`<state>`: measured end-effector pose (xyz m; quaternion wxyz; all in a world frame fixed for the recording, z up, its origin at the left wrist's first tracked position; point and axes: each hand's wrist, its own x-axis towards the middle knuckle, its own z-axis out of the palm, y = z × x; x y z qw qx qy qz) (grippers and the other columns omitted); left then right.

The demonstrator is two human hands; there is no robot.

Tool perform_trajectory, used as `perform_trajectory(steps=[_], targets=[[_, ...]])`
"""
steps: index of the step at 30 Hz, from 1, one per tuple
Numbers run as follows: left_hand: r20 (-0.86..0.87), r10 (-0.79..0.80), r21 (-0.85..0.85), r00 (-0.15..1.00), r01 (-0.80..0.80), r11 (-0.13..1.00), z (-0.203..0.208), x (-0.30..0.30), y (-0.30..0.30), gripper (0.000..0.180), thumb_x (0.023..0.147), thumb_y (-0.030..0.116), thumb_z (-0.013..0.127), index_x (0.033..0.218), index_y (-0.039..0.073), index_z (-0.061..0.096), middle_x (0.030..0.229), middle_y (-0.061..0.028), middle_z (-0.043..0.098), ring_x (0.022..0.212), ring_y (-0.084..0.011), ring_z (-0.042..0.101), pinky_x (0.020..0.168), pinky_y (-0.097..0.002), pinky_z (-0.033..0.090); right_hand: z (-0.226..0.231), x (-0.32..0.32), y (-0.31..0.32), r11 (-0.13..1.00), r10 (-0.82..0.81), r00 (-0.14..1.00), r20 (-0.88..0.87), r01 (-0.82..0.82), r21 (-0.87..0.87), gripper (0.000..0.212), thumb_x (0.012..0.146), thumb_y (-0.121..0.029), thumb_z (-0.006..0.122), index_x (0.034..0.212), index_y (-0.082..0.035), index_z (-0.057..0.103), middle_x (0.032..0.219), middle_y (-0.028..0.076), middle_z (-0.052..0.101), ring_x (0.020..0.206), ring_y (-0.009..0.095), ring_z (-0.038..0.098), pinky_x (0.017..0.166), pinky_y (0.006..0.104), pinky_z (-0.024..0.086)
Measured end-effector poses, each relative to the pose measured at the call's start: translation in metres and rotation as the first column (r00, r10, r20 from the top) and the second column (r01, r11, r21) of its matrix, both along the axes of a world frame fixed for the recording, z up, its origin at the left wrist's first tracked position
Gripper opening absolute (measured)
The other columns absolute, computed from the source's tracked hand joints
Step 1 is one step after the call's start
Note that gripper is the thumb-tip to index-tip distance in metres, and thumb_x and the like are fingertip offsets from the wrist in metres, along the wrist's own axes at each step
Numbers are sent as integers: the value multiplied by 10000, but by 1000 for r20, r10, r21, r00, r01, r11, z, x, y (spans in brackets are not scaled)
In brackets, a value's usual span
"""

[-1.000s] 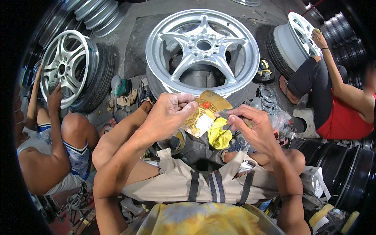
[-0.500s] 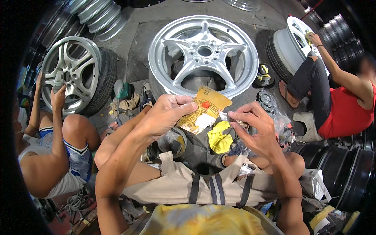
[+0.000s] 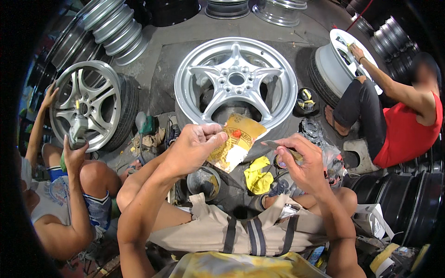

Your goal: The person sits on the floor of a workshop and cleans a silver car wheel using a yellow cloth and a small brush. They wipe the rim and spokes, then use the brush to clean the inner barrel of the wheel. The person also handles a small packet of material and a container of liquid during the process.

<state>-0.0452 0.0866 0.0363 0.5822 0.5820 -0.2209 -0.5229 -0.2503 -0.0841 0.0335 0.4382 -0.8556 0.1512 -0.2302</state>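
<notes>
My left hand (image 3: 197, 146) pinches a torn piece of brown sandpaper (image 3: 252, 127) by its left edge, printed backing up. A white patch of paste (image 3: 235, 155) and a red dab (image 3: 237, 134) lie on that backing. In my right hand (image 3: 303, 162), between thumb and fingers, is a small flat grey blade (image 3: 271, 144). Its tip points toward the sandpaper and sits a little apart from it; my fingers hide the rest. Beyond my hands lies a silver five-spoke wheel rim (image 3: 236, 79), face up on a tire.
A yellow crumpled cloth (image 3: 258, 176) and a round dark container (image 3: 204, 183) sit between my legs. To the left, a person holds a grey tool before another wheel (image 3: 85, 104). A person in red (image 3: 408, 125) rubs a white rim (image 3: 340, 58) at right. Stacked rims (image 3: 116, 32) stand behind.
The view has tilted upward. My right hand has turned, and more of the blade shows. At left, the co-worker's hand with the grey tool has come away from the wheel.
</notes>
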Motion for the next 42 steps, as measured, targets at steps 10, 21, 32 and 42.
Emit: perform_trajectory(steps=[10, 21, 32, 42], targets=[[256, -44, -24, 966, 52, 998, 4, -9, -6, 257, 963, 91, 567, 1116, -111, 608, 948, -50, 662, 824, -51, 594, 705, -195, 494, -3, -1, 0, 976, 104, 990, -98, -83, 199, 115, 874, -11, 623, 966, 47, 659, 786, 90, 634, 638, 130, 612, 591, 255, 474], [-231, 11, -7, 973, -13, 1000, -1, -6, -10, 240, 946, 95, 588, 1090, -95, 612, 985, -126, 685, 838, -128, 677, 741, -230, 559, 5, 2, 0, 985, 86, 989, 124, -65, -160, 260, 764, 43, 711, 1012, -32, 682, 915, 103, 616, 799, 214, 635, 684, 302, 517], [-80, 21, -9, 997, -22, 1000, 2, -2, -9, 230, 933, 108, 615, 1065, -80, 634, 971, -110, 689, 830, -114, 672, 720, -220, 556, 7, 0, -3, 958, 112, 989, 100, -81, -277, 304, 737, 68, 722, 1016, -48, 686, 914, 97, 611, 777, 204, 623, 661, 300, 521], [26, -1, 7, 1000, 1, 1000, 7, -5, -7, 227, 958, 106, 573, 1070, -85, 622, 956, -70, 677, 827, -76, 634, 721, -209, 517, 6, 1, -1, 948, 104, 990, 95, -69, -310, 289, 749, 54, 716, 1021, -44, 692, 881, 100, 623, 752, 208, 617, 634, 303, 512]])
